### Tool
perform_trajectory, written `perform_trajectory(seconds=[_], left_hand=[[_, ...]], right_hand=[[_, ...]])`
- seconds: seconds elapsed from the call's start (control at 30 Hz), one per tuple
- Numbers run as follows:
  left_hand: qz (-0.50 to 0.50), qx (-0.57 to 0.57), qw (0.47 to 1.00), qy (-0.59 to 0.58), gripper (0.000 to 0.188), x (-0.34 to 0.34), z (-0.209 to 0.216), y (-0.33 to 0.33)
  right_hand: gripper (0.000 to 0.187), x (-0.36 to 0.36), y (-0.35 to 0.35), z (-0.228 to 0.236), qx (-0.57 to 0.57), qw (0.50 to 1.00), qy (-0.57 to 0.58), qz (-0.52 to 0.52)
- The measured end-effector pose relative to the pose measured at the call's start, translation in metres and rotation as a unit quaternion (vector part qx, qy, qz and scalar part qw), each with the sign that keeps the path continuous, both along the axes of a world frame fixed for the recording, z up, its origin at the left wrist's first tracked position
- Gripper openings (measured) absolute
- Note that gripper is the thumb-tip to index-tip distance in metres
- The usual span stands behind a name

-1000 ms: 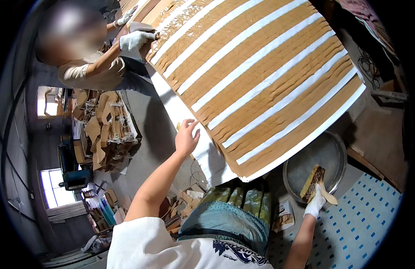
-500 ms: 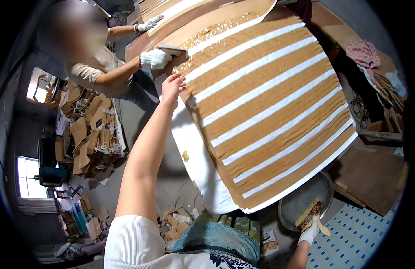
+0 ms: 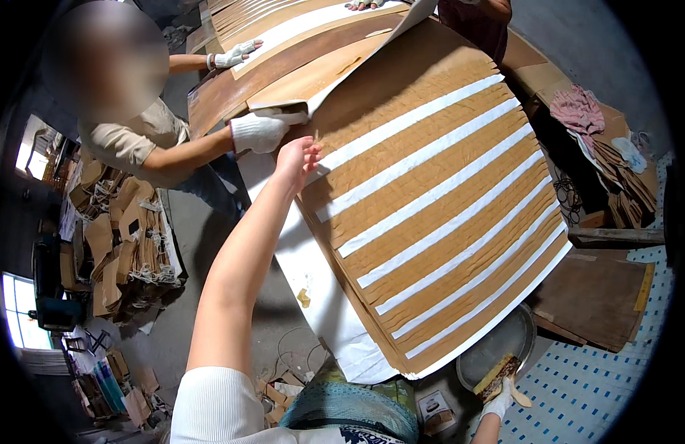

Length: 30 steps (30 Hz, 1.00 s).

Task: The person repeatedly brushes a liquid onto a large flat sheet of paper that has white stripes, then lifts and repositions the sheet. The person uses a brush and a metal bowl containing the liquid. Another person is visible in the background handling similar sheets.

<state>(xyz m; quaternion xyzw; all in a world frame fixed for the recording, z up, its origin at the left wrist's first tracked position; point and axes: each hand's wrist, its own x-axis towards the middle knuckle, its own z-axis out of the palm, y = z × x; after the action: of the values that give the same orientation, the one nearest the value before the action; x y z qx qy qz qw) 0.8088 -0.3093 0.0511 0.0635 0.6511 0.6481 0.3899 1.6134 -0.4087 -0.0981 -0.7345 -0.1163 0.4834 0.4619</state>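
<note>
My bare left hand (image 3: 298, 161) is held over the left edge of a stack of brown sheets, its fingers loosely bent and apart, with nothing visible in them. Evenly spaced white strips cross the wrinkled brown top sheet (image 3: 431, 194). Down at the lower right, my right hand (image 3: 498, 403), in a white glove, grips a wide brush (image 3: 498, 376) by its wooden handle. The brush's bristles rest at the rim of a round metal basin (image 3: 498, 333). Close beyond my left hand, a co-worker's gloved hand (image 3: 262, 133) holds a flat dark-edged tool (image 3: 279, 109) against a raised pale sheet (image 3: 365, 63).
A second person's dark clothing (image 3: 472, 29) shows at the far side. Cardboard piles (image 3: 124, 244) stand on the floor at left. To the right are a pink cloth (image 3: 577, 111), a brown board (image 3: 590, 296) and a blue-dotted white surface (image 3: 579, 388). A white sheet (image 3: 313, 296) hangs below the stack.
The far sheet has been lifted and folded up, baring plain brown where a glossy, wet-looking strip was. A second person has come into view. My right hand still holds the brush at the basin.
</note>
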Motion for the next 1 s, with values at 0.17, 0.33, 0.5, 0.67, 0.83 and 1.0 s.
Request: perform_trajectory(seconds=[0.17, 0.33, 0.5, 0.67, 0.83, 1.0], left_hand=[[-0.038, -0.005, 0.989, 0.14, 0.032, 0.012, 0.016, 0.017], [-0.057, 0.05, 0.929, 0.362, 0.03, -0.011, -0.004, -0.019], [-0.105, -0.039, 0.835, 0.539, 0.028, 0.068, -0.021, -0.078], [-0.226, -0.096, 0.724, 0.644, 0.037, 0.18, -0.066, -0.145], [-0.165, -0.166, 0.706, 0.669, 0.055, 0.217, -0.092, -0.158], [-0.202, -0.268, 0.622, 0.707, 0.061, 0.198, -0.119, -0.14]], right_hand=[[0.049, 0.008, -0.016, -0.016, -0.02, 0.998, 0.041, -0.037], [0.043, 0.005, -0.011, -0.012, 0.007, 0.992, 0.121, 0.015], [0.031, 0.01, -0.005, -0.017, 0.019, 0.999, 0.028, -0.03], [0.045, 0.033, -0.009, -0.051, 0.04, 0.998, 0.007, -0.056], [0.048, 0.021, 0.006, -0.031, -0.039, 0.999, 0.023, -0.018], [0.041, 0.039, 0.017, -0.01, 0.006, 0.996, 0.071, 0.058]])
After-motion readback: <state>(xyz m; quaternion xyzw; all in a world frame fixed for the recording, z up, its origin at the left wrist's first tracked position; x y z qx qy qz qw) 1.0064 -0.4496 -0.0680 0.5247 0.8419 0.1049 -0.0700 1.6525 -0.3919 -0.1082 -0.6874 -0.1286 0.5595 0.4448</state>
